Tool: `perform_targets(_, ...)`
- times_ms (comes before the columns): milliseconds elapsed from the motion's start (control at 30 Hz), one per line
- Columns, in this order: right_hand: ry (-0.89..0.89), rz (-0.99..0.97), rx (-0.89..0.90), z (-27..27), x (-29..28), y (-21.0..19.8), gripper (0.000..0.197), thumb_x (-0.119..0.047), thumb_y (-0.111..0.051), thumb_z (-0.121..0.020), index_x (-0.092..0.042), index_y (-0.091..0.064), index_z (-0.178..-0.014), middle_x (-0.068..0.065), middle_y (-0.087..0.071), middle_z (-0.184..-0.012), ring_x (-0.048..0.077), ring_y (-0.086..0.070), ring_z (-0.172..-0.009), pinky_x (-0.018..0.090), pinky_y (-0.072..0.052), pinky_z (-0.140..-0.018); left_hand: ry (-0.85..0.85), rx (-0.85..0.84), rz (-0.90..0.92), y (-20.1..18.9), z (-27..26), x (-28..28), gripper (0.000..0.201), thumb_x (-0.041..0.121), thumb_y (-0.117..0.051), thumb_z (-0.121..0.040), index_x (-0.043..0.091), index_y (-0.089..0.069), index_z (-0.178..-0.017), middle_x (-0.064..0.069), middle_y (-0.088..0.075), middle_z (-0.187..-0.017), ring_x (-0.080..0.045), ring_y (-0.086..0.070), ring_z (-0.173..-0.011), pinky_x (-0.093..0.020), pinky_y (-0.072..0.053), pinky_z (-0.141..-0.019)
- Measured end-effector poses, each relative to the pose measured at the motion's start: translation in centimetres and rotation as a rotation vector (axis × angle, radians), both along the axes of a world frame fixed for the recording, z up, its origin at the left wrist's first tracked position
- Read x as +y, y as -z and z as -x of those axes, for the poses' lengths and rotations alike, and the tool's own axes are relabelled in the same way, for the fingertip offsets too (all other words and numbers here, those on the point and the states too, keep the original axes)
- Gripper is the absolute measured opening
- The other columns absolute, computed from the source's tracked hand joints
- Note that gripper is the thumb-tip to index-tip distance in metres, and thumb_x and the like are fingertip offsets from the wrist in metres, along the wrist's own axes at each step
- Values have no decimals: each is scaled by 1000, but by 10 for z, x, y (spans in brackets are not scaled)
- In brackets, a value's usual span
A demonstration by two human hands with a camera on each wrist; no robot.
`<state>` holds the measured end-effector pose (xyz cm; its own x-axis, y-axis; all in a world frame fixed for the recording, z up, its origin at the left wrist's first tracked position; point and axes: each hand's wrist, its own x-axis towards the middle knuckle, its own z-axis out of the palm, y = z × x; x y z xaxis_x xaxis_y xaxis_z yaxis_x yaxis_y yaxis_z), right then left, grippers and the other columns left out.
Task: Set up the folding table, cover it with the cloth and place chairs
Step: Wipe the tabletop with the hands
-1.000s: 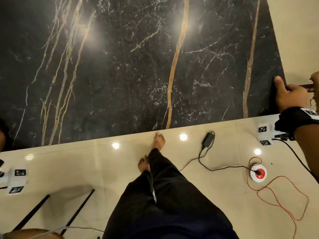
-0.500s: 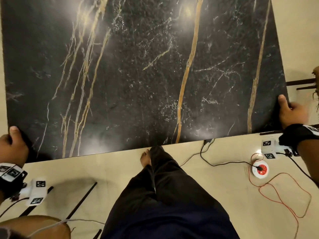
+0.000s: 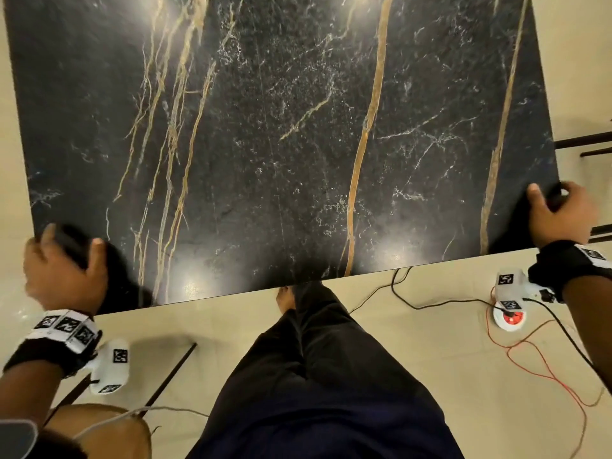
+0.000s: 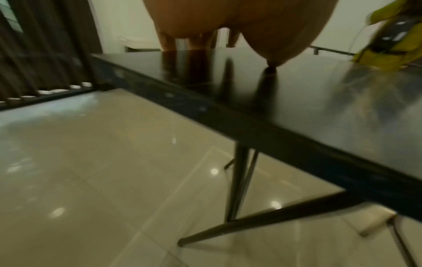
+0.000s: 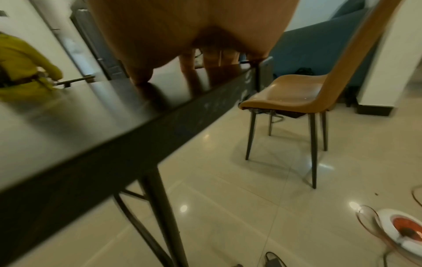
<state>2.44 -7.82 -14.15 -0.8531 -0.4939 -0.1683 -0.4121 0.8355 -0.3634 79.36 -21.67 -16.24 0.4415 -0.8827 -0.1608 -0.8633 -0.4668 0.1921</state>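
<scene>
The folding table (image 3: 281, 144) has a glossy black marble-look top with gold veins and stands on thin black legs (image 4: 237, 180). My left hand (image 3: 63, 270) grips its near left corner, with the thumb (image 4: 271, 57) on the top. My right hand (image 3: 559, 213) grips the near right corner, thumb on top and fingers curled at the side edge. A tan chair (image 5: 297, 90) with black legs stands just right of the table. Another tan chair seat (image 3: 99, 429) shows at my lower left. No cloth is in view.
A red-and-white cable reel (image 3: 508, 318) with loose red wire and a black charger cable (image 3: 430, 303) lie on the beige tiles near my right. A person in yellow (image 5: 20, 72) is at the table's far side. Beyond are a blue sofa (image 5: 319, 45) and dark curtains (image 4: 45, 45).
The table's near edge has come closer to me and now covers the charger and most of my foot. My left hand came into view and took the near left corner.
</scene>
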Motion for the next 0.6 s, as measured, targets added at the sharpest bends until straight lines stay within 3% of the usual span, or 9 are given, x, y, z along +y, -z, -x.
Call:
perform_targets(33,-78,-5,32,-6,3,-1,85,-83,-54,-77,-22,-46,-136,16,-58,-132,39,-56,-120,54,-47,-101,185,-23,39,-32,45,0,70,68,-50,-86,18,-43,-135,-21,-44,-142,-42,-45,-128,-61,-35,-107)
perform_targets(100,-238,-39,87,-27,12,-7,77,-68,-65,-82,-24,-41,-141,16,-46,-145,40,-45,-131,58,-42,-106,515,-45,-24,-53,100,14,77,66,-52,-82,24,-36,-145,-14,-27,-158,-36,-22,-146,-59,-16,-114)
perform_targets(167,-352,-72,99,-55,22,-16,79,-67,-63,-81,-23,-42,-143,16,-37,-153,40,-37,-138,59,-36,-111,788,-24,-192,-52,139,32,89,75,-50,-76,30,-31,-151,-8,-16,-164,-31,-10,-151,-62,-3,-114)
perform_targets(233,-534,-84,119,-81,34,-22,86,-73,-56,-76,-21,-46,-144,18,-35,-156,41,-36,-139,59,-33,-112,1024,-47,-236,-38,166,53,99,82,-49,-70,33,-29,-153,-5,-8,-166,-33,-3,-152,-71,-2,-112)
perform_targets(300,-770,-125,129,-101,44,-21,93,-77,-54,-71,-23,-46,-147,17,-30,-159,41,-33,-143,62,-28,-112,1134,-110,-234,-31,187,64,110,85,-52,-63,35,-22,-156,-6,1,-166,-36,4,-152,-77,-3,-108)
perform_targets(367,-941,-210,123,-122,48,-19,102,-79,-59,-66,-31,-36,-154,11,-18,-166,38,-21,-150,67,-19,-115,1157,-153,-252,-28,199,67,115,79,-62,-62,35,-13,-157,-9,6,-166,-39,9,-151,-79,-1,-107)
perform_targets(433,-993,-281,138,-145,45,-14,112,-71,-75,-63,-38,-23,-158,6,-7,-169,35,-9,-154,69,-10,-117,1149,-152,-240,-25,204,68,111,51,-76,-69,34,-11,-157,-12,4,-165,-43,8,-150,-80,-2,-106)
perform_targets(500,-963,-301,184,-164,35,-7,118,-58,-86,-63,-40,-18,-158,6,-4,-169,37,-5,-154,70,-5,-117,1153,-155,-206,-21,201,66,109,15,-75,-72,33,-10,-157,-14,1,-165,-46,7,-149,-81,-3,-105)
perform_targets(600,-903,-295,202,-182,17,1,125,-31,-93,-63,-39,-13,-159,9,-2,-168,41,1,-153,73,1,-114,1167,-181,-218,-20,199,63,113,-3,-66,-71,32,-3,-157,-14,5,-164,-46,12,-148,-80,-2,-105)
